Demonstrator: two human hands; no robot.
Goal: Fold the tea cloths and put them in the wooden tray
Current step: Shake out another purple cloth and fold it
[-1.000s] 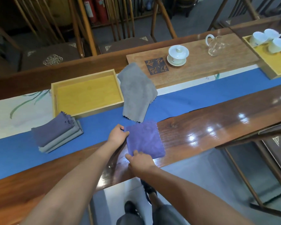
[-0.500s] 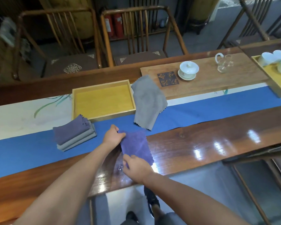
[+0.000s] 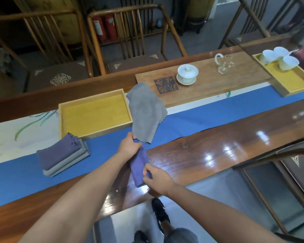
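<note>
A purple tea cloth (image 3: 139, 164), folded into a narrow strip, lies over the table's near edge between my hands. My left hand (image 3: 129, 146) grips its far end. My right hand (image 3: 157, 178) pinches its near end. A grey tea cloth (image 3: 145, 113) lies unfolded on the blue runner, its far corner on the wooden board. A stack of folded cloths (image 3: 62, 156), purple on top of grey, sits on the runner at the left. Behind the stack stands the wooden tray (image 3: 95, 118) with a yellow floor and nothing in it.
A wooden board (image 3: 226, 81) at the back carries a white lidded cup (image 3: 187, 73), a glass pitcher (image 3: 224, 64) and a dark coaster (image 3: 166, 85). A second tray (image 3: 291, 81) with white cups stands far right. Chairs line the far side; another chair (image 3: 288, 165) is near right.
The purple cloth has gone from a flat square to a narrow folded strip held at both ends. My view has shifted, so the table's things sit further right.
</note>
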